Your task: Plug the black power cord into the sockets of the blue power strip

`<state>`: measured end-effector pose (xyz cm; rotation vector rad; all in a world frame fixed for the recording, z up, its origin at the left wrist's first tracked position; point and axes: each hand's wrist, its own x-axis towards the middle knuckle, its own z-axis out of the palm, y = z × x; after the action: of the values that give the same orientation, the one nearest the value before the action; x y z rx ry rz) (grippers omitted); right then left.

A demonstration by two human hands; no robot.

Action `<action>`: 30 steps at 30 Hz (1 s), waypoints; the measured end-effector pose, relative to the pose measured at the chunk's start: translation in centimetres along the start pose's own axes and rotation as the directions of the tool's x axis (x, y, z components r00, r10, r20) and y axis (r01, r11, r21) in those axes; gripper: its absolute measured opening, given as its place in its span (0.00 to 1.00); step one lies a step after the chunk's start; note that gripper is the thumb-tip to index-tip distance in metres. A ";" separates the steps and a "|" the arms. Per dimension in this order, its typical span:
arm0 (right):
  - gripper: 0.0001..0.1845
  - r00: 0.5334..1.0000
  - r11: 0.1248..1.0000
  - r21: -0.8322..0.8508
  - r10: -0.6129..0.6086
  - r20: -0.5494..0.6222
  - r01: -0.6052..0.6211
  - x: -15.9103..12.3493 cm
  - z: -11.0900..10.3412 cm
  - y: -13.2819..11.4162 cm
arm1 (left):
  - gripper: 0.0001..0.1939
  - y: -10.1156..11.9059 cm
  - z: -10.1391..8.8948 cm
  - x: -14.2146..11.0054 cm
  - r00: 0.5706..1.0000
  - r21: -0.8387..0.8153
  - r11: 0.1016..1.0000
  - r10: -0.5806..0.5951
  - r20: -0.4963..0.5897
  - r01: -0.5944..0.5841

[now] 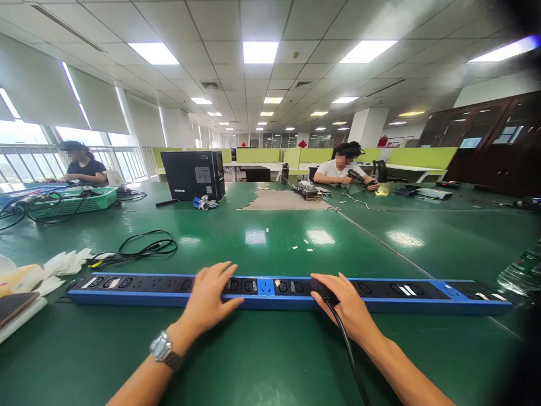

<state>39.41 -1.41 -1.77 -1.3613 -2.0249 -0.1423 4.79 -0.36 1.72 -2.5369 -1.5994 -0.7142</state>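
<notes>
Head view: blue-and-black power strip [279,303] lies lengthwise across the green table [262,349], sockets up, long side facing the wearer; presumably set so that every socket can be reached from above.

Left hand [209,296]: fingers spread, thumb apart, laid over the strip left of its middle blue socket [266,287]; likely steadying it. Pressure: cannot tell.

Right hand [346,304]: thumb and fingers closed around a black plug [324,291] on the socket face, right of middle. Grip looks suited to a straight push or pull. Whether the plug is seated: cannot tell, fingers cover it.

Cord [347,338]: leaves the plug toward the wearer, passing beside the right wrist and out at the bottom of frame; it lies off the sockets.

Left end: white tissues [70,262] and a dark flat object [19,310] near it; little room to slide that way.

Right end: clear plastic bottle [522,276] just beside; a sideways shift could knock it.

Far side: coiled black cable [147,245] behind the left part, small white scraps [302,248] behind the middle; room for lifting fingers between.

Near side: tabletop runs to the lower frame edge, giving the forearms space.
</notes>
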 end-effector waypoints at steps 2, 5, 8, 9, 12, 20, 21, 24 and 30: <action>0.39 0.999 0.991 -0.121 0.045 -0.029 -0.049 -1.0 0.4 0.6 | 0.32 4.1 1.1 1.7 0.993 -0.111 0.987 0.115 0.020 -0.112; 0.50 0.995 0.962 -0.253 0.091 -0.040 -0.098 -2.3 1.0 1.5 | 0.33 10.4 3.6 4.5 0.974 -0.201 0.957 0.221 0.045 -0.208; 0.44 0.995 0.945 -0.311 0.100 -0.004 -0.096 -2.9 1.4 2.0 | 0.24 14.5 5.7 6.7 0.961 -0.230 0.944 0.262 0.091 -0.235; 0.43 0.994 0.941 -0.322 0.108 0.002 -0.102 -2.9 1.5 2.0 | 0.20 15.2 6.2 7.2 0.960 -0.236 0.942 0.264 0.092 -0.236; 0.43 0.989 0.927 -0.347 0.148 -0.003 -0.139 -2.8 1.7 1.8 | 0.16 15.2 6.2 7.7 0.969 -0.282 0.929 0.246 -0.013 -0.240; 0.45 0.971 0.903 -0.377 0.236 0.031 -0.207 -2.5 1.6 1.1 | 0.20 6.8 1.6 5.5 0.982 -0.319 0.948 -0.048 -0.182 -0.013; 0.45 0.970 0.900 -0.380 0.243 0.027 -0.215 -2.4 1.7 1.1 | 0.20 5.8 1.4 4.9 0.987 -0.322 0.947 -0.059 -0.148 0.008; 0.44 0.968 0.891 -0.390 0.252 0.001 -0.231 -2.4 2.1 1.0 | 0.21 4.3 1.8 3.2 0.999 -0.335 0.942 -0.029 -0.040 0.014; 0.42 0.970 0.889 -0.398 0.244 -0.010 -0.228 -2.3 2.2 0.9 | 0.20 5.1 2.4 2.8 0.994 -0.264 0.960 0.102 0.036 -0.089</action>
<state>39.64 -1.85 -5.04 -1.8652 -1.9078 -0.4391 11.03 0.33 1.68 -2.8135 -1.4708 -0.9156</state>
